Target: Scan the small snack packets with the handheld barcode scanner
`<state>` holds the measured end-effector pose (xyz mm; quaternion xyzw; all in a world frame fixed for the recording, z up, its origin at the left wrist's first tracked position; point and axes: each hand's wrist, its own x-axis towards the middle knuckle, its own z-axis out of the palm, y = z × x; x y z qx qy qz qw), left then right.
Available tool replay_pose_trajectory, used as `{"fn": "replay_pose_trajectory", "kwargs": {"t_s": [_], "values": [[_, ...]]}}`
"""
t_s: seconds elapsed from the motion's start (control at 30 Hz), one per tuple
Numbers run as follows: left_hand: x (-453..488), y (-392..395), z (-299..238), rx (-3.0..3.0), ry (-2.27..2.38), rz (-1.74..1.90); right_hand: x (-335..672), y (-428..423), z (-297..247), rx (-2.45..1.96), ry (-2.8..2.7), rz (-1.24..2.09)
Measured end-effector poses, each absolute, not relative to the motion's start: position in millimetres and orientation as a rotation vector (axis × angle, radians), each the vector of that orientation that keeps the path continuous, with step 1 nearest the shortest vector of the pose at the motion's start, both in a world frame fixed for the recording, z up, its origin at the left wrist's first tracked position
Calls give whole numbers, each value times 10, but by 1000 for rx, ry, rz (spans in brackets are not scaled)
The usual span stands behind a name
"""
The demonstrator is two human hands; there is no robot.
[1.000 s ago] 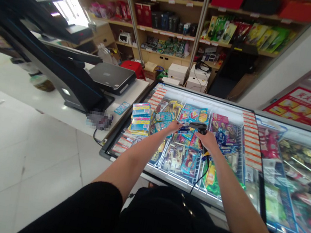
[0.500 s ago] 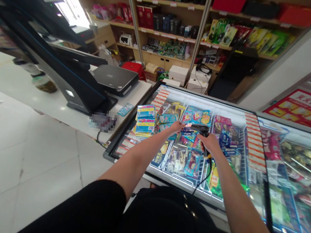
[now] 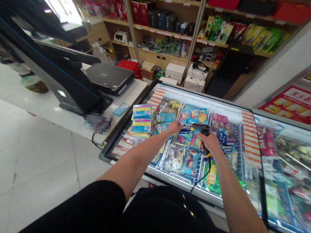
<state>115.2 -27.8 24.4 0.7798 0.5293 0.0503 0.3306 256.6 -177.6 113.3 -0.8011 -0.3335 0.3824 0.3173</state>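
While both hands reach forward, right hand (image 3: pixel 212 142) grips scanner (image 3: pixel 201 128).

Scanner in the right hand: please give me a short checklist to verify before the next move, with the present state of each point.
1. Right hand grips the scanner: ok.
2. Left hand holds a small packet at the scanner's nose: ok.
3. Barcode faces the scanner: cannot tell.
4. Cable hangs free over the freezer edge: ok.
5. Stacked packets rest apart from both hands: ok.
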Motion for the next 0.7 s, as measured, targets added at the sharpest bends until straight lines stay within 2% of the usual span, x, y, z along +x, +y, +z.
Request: {"fn": "replay_pose_trajectory", "kwargs": {"t_s": [0.5, 0.7], "values": [[1506, -630, 272, 2331, 1559, 179, 3141, -2027, 1037, -2052, -674, 1008], [1843, -876, 256, 2510, 1334, 219, 3341, -2096, 955, -2059, -646, 1013]]}}
